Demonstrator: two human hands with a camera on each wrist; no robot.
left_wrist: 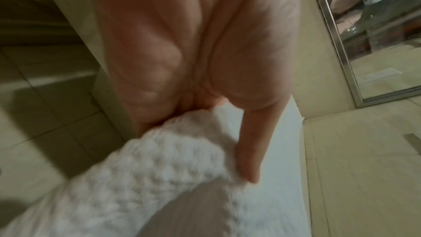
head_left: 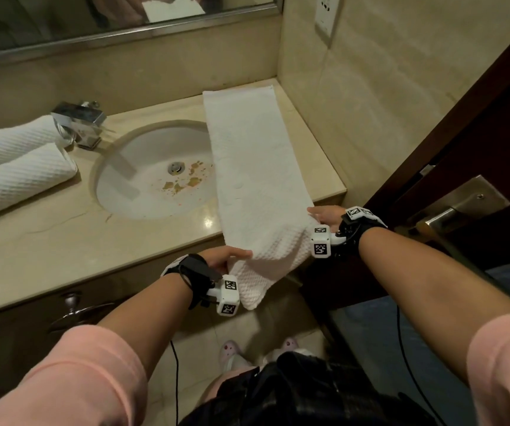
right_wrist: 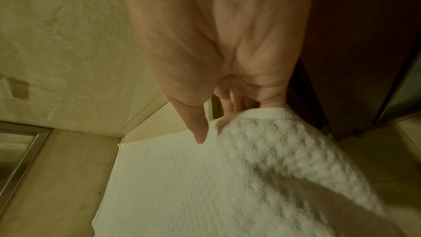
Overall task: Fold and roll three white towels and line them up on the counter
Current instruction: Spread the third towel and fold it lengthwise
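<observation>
Pink sleeves are worn pushed up; black wrist straps carry white marker cubes, with black cables trailing beneath.

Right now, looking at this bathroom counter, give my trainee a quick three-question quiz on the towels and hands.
1. True or false: the long white waffle-weave towel lies folded lengthwise on the beige marble counter, its near end hanging off the front edge.
2. How many rolled white towels sit left of the chrome faucet?
3. Which hand holds the long towel's near end? A) left hand only B) right hand only C) both

Key: 1 true; 2 two; 3 C
</observation>
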